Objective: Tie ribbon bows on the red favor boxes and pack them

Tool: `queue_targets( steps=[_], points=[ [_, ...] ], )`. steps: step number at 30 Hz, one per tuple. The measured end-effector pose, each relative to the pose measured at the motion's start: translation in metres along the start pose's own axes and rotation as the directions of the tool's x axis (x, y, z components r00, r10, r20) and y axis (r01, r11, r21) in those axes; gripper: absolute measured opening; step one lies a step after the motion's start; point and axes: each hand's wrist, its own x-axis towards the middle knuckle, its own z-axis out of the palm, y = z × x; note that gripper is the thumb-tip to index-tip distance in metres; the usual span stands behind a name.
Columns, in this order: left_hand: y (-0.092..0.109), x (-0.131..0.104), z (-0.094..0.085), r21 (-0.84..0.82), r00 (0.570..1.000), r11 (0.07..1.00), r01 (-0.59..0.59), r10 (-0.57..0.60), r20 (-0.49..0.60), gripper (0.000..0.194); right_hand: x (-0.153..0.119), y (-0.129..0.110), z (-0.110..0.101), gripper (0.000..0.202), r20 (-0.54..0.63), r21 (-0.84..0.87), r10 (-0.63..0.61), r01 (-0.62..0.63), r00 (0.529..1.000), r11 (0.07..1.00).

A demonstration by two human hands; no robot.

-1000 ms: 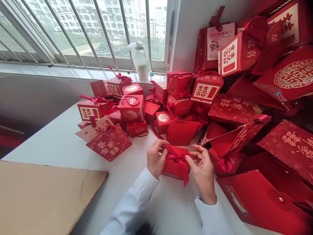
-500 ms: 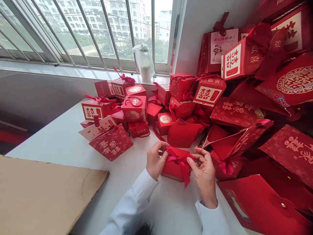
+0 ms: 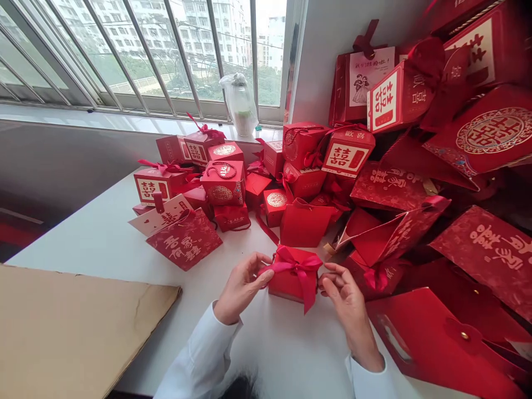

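The left hand [image 3: 241, 285] and right hand [image 3: 347, 293] pinched the bow [image 3: 296, 267] loops on the red box [image 3: 291, 280]; pulling unevenly could undo it.

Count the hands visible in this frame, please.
2. The left hand pinches one ribbon loop left of the small red box; the right hand is at the box's right side. No other person's hands show.

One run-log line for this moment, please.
left hand: pinches ribbon bow loop | right hand: fingertips at bow's right side | small red box: on white table
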Motion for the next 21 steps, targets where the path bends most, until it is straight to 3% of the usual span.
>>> queue_targets(
  steps=[3, 6, 9, 12, 14, 16, 18, 21],
  points=[
    [0.005, -0.008, -0.002, 0.078, 1.000, 0.997, -0.010, 0.012, -0.022, 0.029, -0.005, -0.001, 0.004, 0.043, 0.057, -0.073, -0.013, 0.018, 0.998, 0.997],
    [0.009, -0.020, -0.010, 0.290, 0.996, 0.956, 0.028, -0.051, 0.071, 0.026, -0.006, -0.003, 0.000, 0.044, 0.088, -0.138, -0.004, 0.017, 0.996, 0.990],
    [0.011, -0.033, -0.022, 0.573, 0.988, 0.818, 0.048, -0.122, 0.093, 0.021, -0.002, 0.000, -0.012, 0.040, 0.050, -0.147, -0.006, 0.013, 0.999, 0.989],
    [0.013, -0.036, -0.031, 0.693, 0.997, 0.721, 0.022, -0.067, 0.039, 0.018, 0.005, 0.009, -0.023, 0.037, 0.036, -0.187, -0.001, 0.008, 0.999, 0.982],
    [0.012, -0.027, -0.035, 0.681, 1.000, 0.732, 0.006, -0.011, 0.003, 0.021, 0.010, 0.016, -0.025, 0.039, 0.046, -0.208, 0.008, 0.001, 0.999, 0.978],
    [0.008, -0.011, -0.036, 0.599, 1.000, 0.800, -0.004, 0.020, -0.021, 0.025, 0.016, 0.023, -0.023, 0.044, 0.070, -0.221, 0.018, -0.002, 0.997, 0.975],
    [-0.002, 0.008, -0.034, 0.413, 0.998, 0.911, -0.004, -0.024, 0.062, 0.031, 0.021, 0.027, -0.017, 0.047, 0.122, -0.223, 0.022, 0.006, 0.992, 0.975],
    [-0.021, 0.028, -0.026, 0.326, 0.982, 0.945, 0.016, -0.077, 0.175, 0.043, 0.025, 0.028, -0.010, 0.035, 0.209, -0.215, 0.029, 0.017, 0.977, 0.976]
  ],
)
